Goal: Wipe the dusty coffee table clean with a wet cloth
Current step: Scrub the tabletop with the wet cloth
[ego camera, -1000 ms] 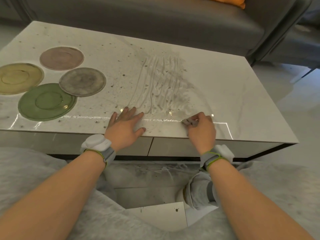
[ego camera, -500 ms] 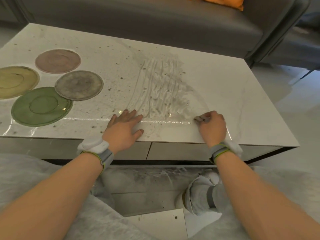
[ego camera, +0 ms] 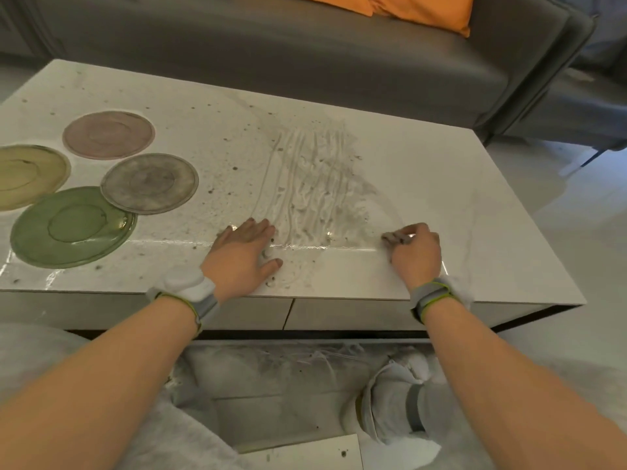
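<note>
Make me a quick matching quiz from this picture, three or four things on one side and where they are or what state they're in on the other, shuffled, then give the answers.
Things:
1. left hand
2. right hand
3. green plate
4. orange cushion

States or places:
A. on the sofa behind the table
B. pressed flat on the tabletop, fingers straight
C. near the table's front left edge
D. gripping a small grey cloth

Pairs: 1-B, 2-D, 3-C, 4-A
</note>
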`<move>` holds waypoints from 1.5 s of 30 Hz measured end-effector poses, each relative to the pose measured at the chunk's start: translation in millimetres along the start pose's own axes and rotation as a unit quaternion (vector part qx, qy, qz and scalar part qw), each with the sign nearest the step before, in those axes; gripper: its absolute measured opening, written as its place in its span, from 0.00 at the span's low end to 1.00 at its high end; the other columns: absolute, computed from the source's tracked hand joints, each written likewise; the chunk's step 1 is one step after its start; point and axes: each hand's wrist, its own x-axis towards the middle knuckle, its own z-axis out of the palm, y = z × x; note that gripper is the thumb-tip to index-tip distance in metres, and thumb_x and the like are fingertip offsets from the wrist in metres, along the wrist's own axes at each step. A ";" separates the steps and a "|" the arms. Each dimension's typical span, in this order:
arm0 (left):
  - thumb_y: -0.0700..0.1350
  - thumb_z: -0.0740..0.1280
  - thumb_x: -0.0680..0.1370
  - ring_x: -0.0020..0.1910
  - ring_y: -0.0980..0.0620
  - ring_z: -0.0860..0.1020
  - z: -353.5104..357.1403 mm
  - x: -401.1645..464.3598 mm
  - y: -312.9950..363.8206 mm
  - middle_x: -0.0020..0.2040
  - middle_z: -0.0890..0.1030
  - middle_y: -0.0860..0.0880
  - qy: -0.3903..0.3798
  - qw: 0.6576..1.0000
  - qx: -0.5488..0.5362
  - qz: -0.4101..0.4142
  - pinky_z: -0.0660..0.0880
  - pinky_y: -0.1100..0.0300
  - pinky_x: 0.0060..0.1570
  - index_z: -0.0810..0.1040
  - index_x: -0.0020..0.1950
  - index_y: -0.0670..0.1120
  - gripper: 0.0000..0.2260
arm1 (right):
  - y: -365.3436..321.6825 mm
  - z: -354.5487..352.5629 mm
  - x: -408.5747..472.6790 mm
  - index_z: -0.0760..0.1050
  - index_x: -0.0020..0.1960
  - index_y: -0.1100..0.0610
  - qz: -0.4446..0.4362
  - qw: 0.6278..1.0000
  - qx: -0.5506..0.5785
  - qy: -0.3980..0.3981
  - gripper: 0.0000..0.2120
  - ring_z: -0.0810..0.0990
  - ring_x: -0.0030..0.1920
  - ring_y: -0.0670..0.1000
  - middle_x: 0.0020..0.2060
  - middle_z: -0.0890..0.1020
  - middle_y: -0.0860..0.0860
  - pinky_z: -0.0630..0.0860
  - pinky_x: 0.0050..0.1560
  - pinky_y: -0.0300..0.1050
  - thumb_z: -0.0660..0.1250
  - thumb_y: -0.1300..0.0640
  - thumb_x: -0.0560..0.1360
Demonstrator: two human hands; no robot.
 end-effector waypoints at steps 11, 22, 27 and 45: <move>0.63 0.55 0.79 0.78 0.53 0.48 2.4 16.2 2.5 0.79 0.51 0.56 0.016 1.000 0.002 -0.010 0.45 0.50 0.75 0.53 0.78 0.54 0.31 | -43.0 39.0 -39.9 0.80 0.51 0.53 -0.222 0.964 0.064 -0.134 0.13 0.80 0.52 0.53 0.50 0.79 0.53 0.74 0.57 0.43 0.67 0.63 0.68; 0.63 0.56 0.78 0.78 0.53 0.47 4.3 24.4 2.3 0.79 0.51 0.57 0.006 1.000 -0.015 -0.015 0.43 0.48 0.74 0.52 0.78 0.55 0.31 | -35.9 49.7 -14.2 0.76 0.54 0.54 -0.234 0.968 -0.023 -0.084 0.12 0.79 0.51 0.56 0.53 0.77 0.53 0.75 0.53 0.47 0.67 0.62 0.71; 0.63 0.52 0.79 0.78 0.54 0.47 7.2 25.8 4.7 0.79 0.51 0.57 0.017 1.000 0.001 -0.024 0.43 0.48 0.75 0.53 0.78 0.55 0.29 | -43.6 40.6 -6.6 0.80 0.52 0.54 -0.235 0.962 0.047 -0.132 0.12 0.80 0.50 0.54 0.50 0.79 0.54 0.76 0.55 0.46 0.70 0.62 0.69; 0.59 0.51 0.79 0.72 0.48 0.63 -14.1 52.9 1.7 0.72 0.68 0.51 0.021 1.000 0.001 -0.002 0.64 0.48 0.68 0.69 0.70 0.52 0.22 | -55.8 48.1 32.1 0.79 0.50 0.55 -0.160 0.974 0.117 -0.106 0.10 0.82 0.48 0.55 0.48 0.83 0.53 0.78 0.53 0.52 0.69 0.62 0.69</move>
